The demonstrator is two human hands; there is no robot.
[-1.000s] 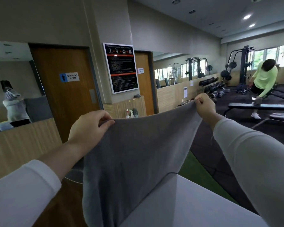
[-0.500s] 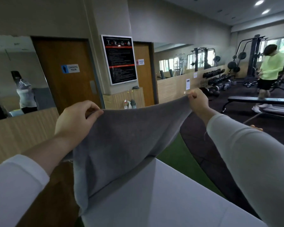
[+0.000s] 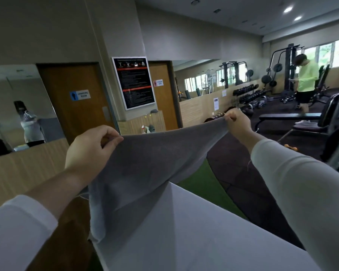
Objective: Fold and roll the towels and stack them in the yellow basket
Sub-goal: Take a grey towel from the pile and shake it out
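Note:
A grey towel (image 3: 145, 169) is stretched in the air in front of me, above the far corner of a white table (image 3: 194, 237). My left hand (image 3: 90, 149) pinches its left top corner between thumb and curled fingers. My right hand (image 3: 237, 122) pinches the right top corner, further away and slightly higher. The towel's lower part sags down and drapes over the table's far left edge. No yellow basket is in view.
Beyond the table lie green turf (image 3: 196, 180) and dark gym flooring. A weight bench (image 3: 290, 118) stands to the right, with a person in a lime shirt (image 3: 306, 79) behind it. A wooden changing-room door (image 3: 74, 100) and mirrors line the wall ahead.
Both hands have lowered the towel toward the table while still holding its corners. More of the white table shows beneath it. The person in the lime shirt has stood up.

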